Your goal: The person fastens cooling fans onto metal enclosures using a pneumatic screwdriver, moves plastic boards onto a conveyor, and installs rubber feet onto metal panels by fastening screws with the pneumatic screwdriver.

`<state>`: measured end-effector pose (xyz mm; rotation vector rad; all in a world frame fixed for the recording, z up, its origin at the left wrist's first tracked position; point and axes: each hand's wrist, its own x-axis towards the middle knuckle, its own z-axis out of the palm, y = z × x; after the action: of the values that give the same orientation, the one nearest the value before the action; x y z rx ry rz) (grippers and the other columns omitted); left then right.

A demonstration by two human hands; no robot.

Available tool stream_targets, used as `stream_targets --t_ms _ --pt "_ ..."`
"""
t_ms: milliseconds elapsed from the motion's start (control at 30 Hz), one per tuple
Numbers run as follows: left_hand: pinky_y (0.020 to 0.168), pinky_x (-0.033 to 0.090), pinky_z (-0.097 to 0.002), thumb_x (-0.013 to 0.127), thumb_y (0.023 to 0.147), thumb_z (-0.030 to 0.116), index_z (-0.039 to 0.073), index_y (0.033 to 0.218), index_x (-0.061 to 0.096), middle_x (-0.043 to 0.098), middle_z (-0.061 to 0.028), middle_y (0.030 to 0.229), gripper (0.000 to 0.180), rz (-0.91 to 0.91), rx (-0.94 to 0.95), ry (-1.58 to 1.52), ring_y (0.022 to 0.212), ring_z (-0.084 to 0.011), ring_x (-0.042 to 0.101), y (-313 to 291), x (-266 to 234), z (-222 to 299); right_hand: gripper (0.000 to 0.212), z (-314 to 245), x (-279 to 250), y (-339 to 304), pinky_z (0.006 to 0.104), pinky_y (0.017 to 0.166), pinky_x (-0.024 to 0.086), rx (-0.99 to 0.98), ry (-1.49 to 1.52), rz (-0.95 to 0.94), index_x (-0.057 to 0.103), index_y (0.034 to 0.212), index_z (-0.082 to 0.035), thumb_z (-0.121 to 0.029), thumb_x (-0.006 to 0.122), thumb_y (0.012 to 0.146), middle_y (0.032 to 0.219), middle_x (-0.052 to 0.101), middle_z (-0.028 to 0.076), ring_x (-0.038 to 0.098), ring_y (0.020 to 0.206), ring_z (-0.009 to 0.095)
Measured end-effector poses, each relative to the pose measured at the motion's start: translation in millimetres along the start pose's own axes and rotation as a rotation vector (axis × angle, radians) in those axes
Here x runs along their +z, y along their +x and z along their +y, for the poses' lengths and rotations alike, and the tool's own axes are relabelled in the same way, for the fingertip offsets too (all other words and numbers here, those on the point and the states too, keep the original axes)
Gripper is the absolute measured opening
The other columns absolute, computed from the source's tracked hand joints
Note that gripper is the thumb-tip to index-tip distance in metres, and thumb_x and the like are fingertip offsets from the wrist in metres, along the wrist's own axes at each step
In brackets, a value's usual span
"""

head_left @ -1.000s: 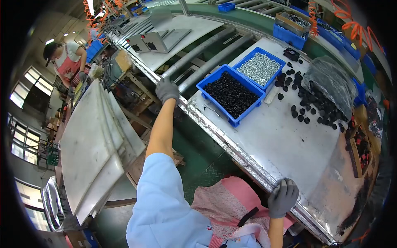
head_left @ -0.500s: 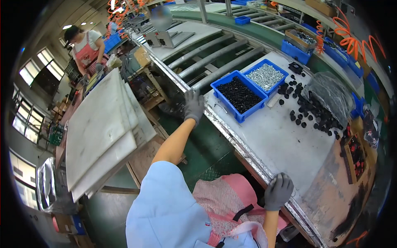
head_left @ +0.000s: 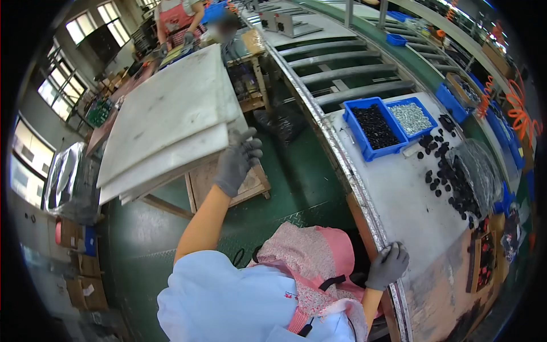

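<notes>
My left hand [head_left: 236,163], in a grey glove, is beside the right corner of a stack of large white boards [head_left: 165,114]. Its fingers are apart, and nothing shows in them; whether it touches the boards I cannot tell. My right hand [head_left: 388,266], also gloved in grey, rests on the metal-edged rim of the workbench [head_left: 393,211], fingers laid over the edge and holding nothing visible. On the bench stand a blue bin of small black parts [head_left: 373,126] and a blue bin of small silver parts [head_left: 410,118]. Loose black round caps [head_left: 441,182] lie beside a clear plastic bag [head_left: 478,176].
A roller conveyor [head_left: 347,74] runs beyond the bench, with grey metal housings [head_left: 282,24] farther along. Green floor [head_left: 285,188] lies between stack and bench. A wooden pallet [head_left: 213,185] sits under the boards. Another person [head_left: 176,20] in a red apron stands at the far left.
My left hand has moved left from the conveyor's edge to the stack of boards. The view has turned left and down. My right hand stays on the bench edge.
</notes>
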<state>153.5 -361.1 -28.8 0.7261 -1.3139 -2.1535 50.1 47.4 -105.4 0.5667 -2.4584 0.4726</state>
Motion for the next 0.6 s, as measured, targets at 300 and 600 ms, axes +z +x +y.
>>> stream_targets --t_ms 300,600 --pt "0.053 0.043 -0.0215 0.049 0.086 0.055 0.007 0.109 0.058 0.058 -0.0013 0.077 0.054 -0.033 -0.233 -0.103 0.064 -0.0102 0.055 -39.5 18.2 31.5 0.02 1.5 2.8 -2.5 0.0449 0.081 0.042 -0.001 0.025 -0.019 0.055 0.094 0.0 -0.011 0.049 0.078 0.099 0.057 0.016 0.052 0.093 0.036" --pt "0.071 0.049 -0.0377 0.064 0.075 0.046 0.017 0.107 0.063 0.059 -0.0125 0.097 0.043 0.736 0.599 1.67 0.083 -0.0295 0.06 -5.7 -25.9 85.1 0.019 -1.4 -0.1 -2.3 0.0448 0.08 0.041 -0.013 0.02 0.003 0.055 0.093 -0.001 -0.011 0.049 0.078 0.1 0.057 0.016 0.052 0.092 0.036"
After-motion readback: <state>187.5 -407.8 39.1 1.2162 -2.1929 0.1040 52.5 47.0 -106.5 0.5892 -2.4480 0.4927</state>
